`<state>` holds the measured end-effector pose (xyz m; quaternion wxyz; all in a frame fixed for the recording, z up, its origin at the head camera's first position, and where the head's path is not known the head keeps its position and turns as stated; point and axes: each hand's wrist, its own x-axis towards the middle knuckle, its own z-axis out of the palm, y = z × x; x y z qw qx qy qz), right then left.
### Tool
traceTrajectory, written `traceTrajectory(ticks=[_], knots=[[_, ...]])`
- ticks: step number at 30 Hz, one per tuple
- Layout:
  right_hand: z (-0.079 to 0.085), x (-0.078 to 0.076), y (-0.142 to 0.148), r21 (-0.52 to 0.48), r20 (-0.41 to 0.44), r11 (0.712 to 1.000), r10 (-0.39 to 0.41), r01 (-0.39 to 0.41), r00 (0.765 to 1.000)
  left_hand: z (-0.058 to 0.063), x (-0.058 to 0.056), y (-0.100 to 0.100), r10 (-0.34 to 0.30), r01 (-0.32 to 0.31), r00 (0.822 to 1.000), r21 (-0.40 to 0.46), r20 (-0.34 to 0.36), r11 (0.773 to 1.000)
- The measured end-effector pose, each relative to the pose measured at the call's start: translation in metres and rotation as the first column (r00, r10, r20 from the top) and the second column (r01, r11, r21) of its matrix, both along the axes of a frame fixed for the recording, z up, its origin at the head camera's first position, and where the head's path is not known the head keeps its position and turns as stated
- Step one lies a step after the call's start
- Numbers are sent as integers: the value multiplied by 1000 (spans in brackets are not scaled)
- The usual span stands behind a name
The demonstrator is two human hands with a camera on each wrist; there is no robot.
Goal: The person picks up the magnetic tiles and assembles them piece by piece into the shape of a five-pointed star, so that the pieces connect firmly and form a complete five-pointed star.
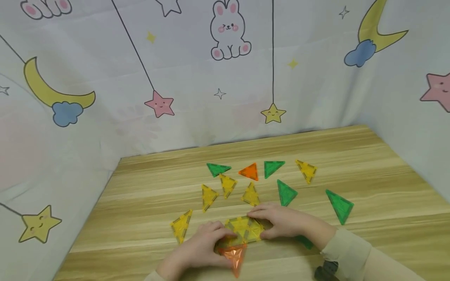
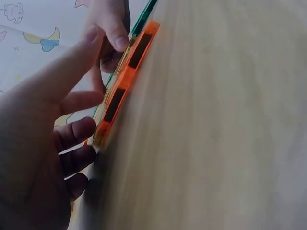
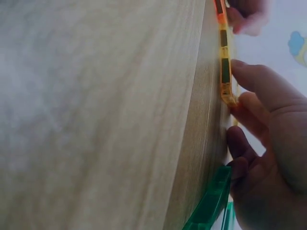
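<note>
Several yellow translucent triangular magnetic tiles lie joined edge to edge as a flat yellow shape (image 1: 242,230) on the table. An orange triangular tile (image 1: 234,257) meets its near edge, point toward me. My left hand (image 1: 202,246) is at the left side, its thumb over the orange tile and a fingertip at the yellow shape. In the left wrist view the other left fingers bend loosely beside the orange tile's edge (image 2: 115,103). My right hand (image 1: 284,221) grips the yellow shape's right end between thumb and fingers. Its thumb touches the yellow edge (image 3: 225,72) in the right wrist view.
Loose yellow tiles (image 1: 209,197), green tiles (image 1: 286,193) and an orange tile (image 1: 249,171) lie scattered beyond the hands. A green tile (image 1: 305,242) is partly hidden under the right forearm. A printed cloth (image 1: 190,128) hangs behind the wooden table (image 1: 140,187).
</note>
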<state>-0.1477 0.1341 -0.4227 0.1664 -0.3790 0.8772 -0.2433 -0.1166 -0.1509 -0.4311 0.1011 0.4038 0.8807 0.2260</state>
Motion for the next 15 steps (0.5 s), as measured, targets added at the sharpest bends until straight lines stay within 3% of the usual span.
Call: traceTrajectory(ticks=[6, 15], knots=[[0, 0, 0, -5, 4, 1000, -2, 2, 1000, -2, -1, 6, 38, -40, 995, 17, 91, 999], [1, -1, 0, -1, 18, 1000, -6, 6, 1000, -5, -2, 4, 29, -31, 997, 33, 72, 999]])
